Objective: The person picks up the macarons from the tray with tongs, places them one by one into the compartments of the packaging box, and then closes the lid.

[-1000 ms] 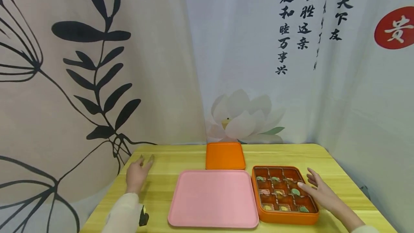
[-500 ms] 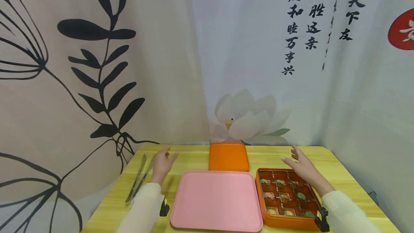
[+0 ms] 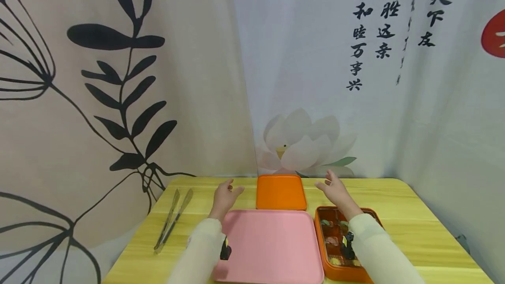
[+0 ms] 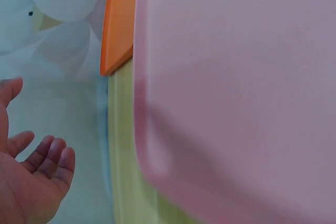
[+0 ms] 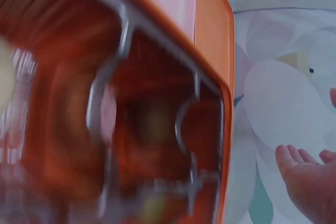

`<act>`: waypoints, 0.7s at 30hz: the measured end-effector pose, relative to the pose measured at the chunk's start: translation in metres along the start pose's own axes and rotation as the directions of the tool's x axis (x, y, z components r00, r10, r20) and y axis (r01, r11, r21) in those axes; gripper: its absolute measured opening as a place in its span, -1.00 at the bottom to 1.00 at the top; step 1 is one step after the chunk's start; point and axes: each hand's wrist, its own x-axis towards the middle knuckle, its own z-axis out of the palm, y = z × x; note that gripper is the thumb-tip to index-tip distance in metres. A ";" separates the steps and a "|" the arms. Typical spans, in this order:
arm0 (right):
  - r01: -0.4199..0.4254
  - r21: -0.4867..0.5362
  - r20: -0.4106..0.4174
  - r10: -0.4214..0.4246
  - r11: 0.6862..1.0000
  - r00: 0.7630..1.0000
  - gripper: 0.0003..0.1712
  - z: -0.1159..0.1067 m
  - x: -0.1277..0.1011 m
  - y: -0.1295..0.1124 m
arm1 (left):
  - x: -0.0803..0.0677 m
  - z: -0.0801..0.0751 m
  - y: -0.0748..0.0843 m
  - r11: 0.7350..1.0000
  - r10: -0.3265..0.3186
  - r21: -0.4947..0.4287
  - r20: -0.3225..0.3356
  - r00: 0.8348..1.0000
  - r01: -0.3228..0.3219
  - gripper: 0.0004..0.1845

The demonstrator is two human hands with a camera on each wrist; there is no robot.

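I am looking down at a yellow desk [image 3: 414,214] where both hands are hovering on either side of the orange lid [image 3: 281,192], which is lying flat at the far middle of the desk, close to the curtain backdrop [image 3: 300,78]. The left hand [image 3: 225,197] is sitting just left of the lid's left edge, fingers relaxed and released, holding nothing; in the left wrist view the same hand [image 4: 29,182] is showing an empty palm, apart from the lid's corner [image 4: 119,22]. The right hand [image 3: 335,189] is hanging just right of the lid's right edge, fingers loose and spread, also grasping nothing, and its forearm is crossing over the orange compartment box [image 3: 327,253] at the near right. The pink tray [image 3: 272,249] is filling the near middle, its far edge lying just beside the lid's near edge and its right edge just beside the box. A narrow strip of bare desk is showing on each side of the lid where the hands are. A pair of metal tongs [image 3: 172,218] is lying well apart at the left, near the desk's left edge. The right wrist view is too blurred to tell the box's contents.
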 end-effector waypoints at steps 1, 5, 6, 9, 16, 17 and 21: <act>-0.010 0.015 0.001 0.010 1.000 1.000 -0.08 0.004 0.002 0.001 | 0.000 0.004 0.000 1.000 -0.005 -0.008 0.006 1.000 0.005 -0.34; -0.047 0.091 -0.008 0.048 0.995 0.999 -0.10 0.022 0.010 0.002 | 0.001 0.021 -0.001 1.000 -0.007 -0.022 0.015 1.000 0.008 -0.36; -0.050 0.107 -0.013 0.052 0.993 0.999 -0.10 0.027 0.013 0.002 | 0.001 0.024 -0.001 1.000 -0.004 -0.022 0.015 1.000 0.004 -0.37; -0.062 0.133 -0.015 0.064 0.989 0.998 -0.08 0.039 0.018 0.003 | 0.000 0.034 -0.003 1.000 -0.003 -0.020 0.017 1.000 0.003 -0.36; -0.096 0.076 0.004 0.096 0.992 0.995 -0.07 0.050 0.027 0.012 | -0.001 0.049 0.000 0.999 0.006 -0.041 0.053 0.999 -0.004 -0.38; -0.097 0.063 0.006 0.097 0.993 0.995 -0.07 0.049 0.028 0.013 | 0.000 0.050 0.000 0.999 0.010 -0.036 0.052 0.999 -0.008 -0.38; -0.113 0.035 0.026 0.112 0.993 0.993 -0.07 0.048 0.033 0.019 | 0.002 0.055 -0.002 1.000 0.010 -0.020 0.052 0.999 -0.009 -0.40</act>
